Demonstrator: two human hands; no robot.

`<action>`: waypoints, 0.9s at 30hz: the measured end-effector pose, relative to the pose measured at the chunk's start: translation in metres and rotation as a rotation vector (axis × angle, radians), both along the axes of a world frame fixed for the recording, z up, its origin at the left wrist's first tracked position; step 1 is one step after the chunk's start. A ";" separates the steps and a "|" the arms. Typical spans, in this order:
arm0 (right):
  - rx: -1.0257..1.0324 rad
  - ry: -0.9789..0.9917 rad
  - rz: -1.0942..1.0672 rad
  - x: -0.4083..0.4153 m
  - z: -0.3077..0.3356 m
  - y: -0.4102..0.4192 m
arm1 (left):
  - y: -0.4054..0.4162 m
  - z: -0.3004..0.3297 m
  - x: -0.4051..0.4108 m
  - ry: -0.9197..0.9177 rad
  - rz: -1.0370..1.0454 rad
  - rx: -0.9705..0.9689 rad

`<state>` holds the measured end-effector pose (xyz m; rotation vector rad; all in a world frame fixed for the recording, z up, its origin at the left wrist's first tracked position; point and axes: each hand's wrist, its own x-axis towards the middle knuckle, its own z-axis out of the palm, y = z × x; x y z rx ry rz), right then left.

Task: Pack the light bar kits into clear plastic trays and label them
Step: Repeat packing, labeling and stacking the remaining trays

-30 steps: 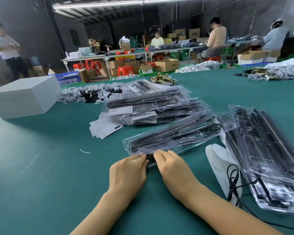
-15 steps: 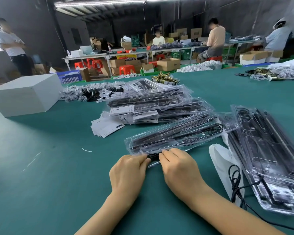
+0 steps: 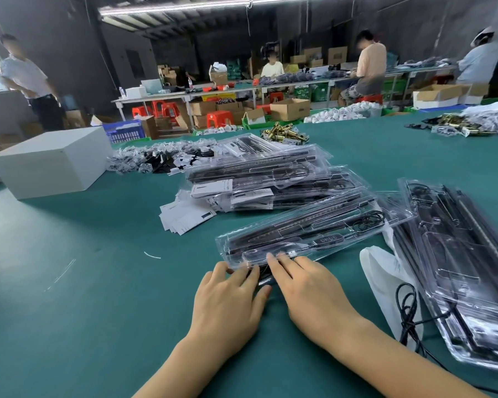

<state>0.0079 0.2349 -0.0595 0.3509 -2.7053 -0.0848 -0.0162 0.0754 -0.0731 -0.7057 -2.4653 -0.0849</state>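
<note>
A clear plastic tray [image 3: 305, 231] holding a black light bar kit lies flat on the green table [image 3: 69, 311], running from centre toward 2 o'clock. Both hands meet at its near end: the left hand [image 3: 227, 300] lays nearly straight fingers on the tray's corner, thumb beside it on the table, and the right hand [image 3: 311, 288] presses flat, extended fingers onto the edge; neither curls around anything. At 12 o'clock sits a stack of packed trays [image 3: 270, 179], with loose white labels [image 3: 184, 216] at 11. More trays [image 3: 454, 259] lie at 3 o'clock, a white box [image 3: 52, 162] at 10.
</note>
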 end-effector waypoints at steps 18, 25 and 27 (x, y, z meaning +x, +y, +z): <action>-0.027 -0.186 -0.011 -0.011 -0.005 -0.003 | -0.080 0.043 -0.115 -0.253 0.489 0.505; -0.003 -0.164 0.049 -0.012 -0.002 0.002 | -0.074 0.010 -0.154 -0.376 0.492 0.093; -0.021 -0.170 0.056 -0.012 -0.002 0.003 | -0.071 0.010 -0.157 -0.339 0.499 0.072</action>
